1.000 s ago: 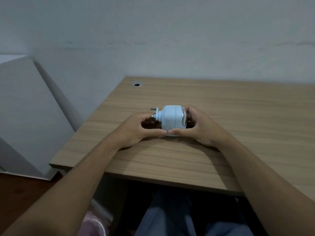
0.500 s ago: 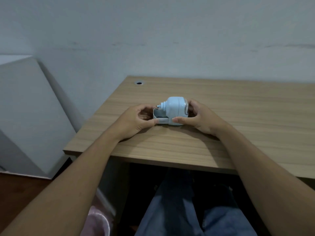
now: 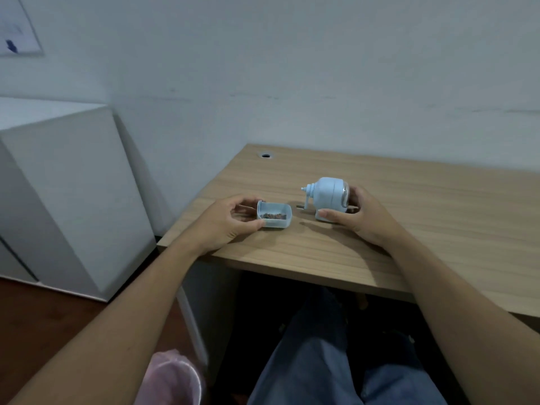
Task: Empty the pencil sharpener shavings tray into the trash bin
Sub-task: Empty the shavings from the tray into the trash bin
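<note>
A pale blue crank pencil sharpener (image 3: 328, 197) stands upright on the wooden desk (image 3: 438, 223). My right hand (image 3: 361, 219) grips its body from the right side. The small pale blue shavings tray (image 3: 274, 215) is out of the sharpener and to its left, with dark shavings lying in it. My left hand (image 3: 225, 220) holds the tray by its left end, just above the desk near the left corner. A bin with a pink liner (image 3: 172, 378) sits on the floor below the desk's left edge, partly hidden by my left forearm.
A white cabinet (image 3: 67, 194) stands left of the desk. A round cable hole (image 3: 265, 155) is at the desk's back left corner. My legs in blue trousers (image 3: 321, 361) are under the desk. The floor (image 3: 35, 317) is dark red-brown.
My left hand has pulled the tray out of the sharpener and moved it left. The sharpener stays in my right hand. The view has tilted down and left, showing the bin.
</note>
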A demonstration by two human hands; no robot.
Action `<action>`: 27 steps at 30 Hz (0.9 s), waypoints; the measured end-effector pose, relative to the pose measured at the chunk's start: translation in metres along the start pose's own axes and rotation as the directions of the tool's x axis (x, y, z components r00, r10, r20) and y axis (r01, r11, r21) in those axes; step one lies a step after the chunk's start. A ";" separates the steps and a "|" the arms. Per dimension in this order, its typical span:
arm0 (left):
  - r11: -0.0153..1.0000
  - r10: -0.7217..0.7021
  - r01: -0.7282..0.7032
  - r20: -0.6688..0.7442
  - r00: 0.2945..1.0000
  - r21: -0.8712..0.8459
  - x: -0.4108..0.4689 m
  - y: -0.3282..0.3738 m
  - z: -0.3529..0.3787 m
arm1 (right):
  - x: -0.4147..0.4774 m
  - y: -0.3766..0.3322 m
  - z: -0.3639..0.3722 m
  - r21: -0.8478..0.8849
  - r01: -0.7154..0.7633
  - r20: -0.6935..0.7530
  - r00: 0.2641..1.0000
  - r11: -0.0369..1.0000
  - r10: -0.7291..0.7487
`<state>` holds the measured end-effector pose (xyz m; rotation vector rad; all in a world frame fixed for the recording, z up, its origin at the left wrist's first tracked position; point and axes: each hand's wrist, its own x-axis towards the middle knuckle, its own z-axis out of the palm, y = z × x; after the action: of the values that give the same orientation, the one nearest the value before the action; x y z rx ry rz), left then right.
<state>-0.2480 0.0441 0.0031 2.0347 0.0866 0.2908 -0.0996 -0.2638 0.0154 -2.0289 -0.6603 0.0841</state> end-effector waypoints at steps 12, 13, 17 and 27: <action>0.976 -0.113 0.080 -0.155 0.981 -0.202 -0.054 0.018 -0.058 | -0.002 -0.123 0.011 -0.115 0.285 -0.123 0.946 0.952 -0.299; 0.982 -0.098 0.066 -0.173 0.980 -0.179 -0.060 0.021 -0.069 | -0.001 -0.135 0.022 -0.122 0.312 -0.065 0.945 0.942 -0.321; 0.997 -0.029 0.012 -0.244 0.969 -0.071 -0.089 0.029 -0.110 | -0.008 -0.174 0.080 -0.099 0.382 0.170 0.916 0.919 -0.363; 0.988 0.033 0.027 -0.385 0.922 0.150 -0.184 -0.018 -0.199 | -0.027 -0.215 0.237 0.075 0.424 0.402 0.816 0.902 -0.417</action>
<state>-0.4733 0.1905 0.0431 2.1029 0.3612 0.7065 -0.2883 -0.0080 0.0606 -1.8453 -1.3711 0.2468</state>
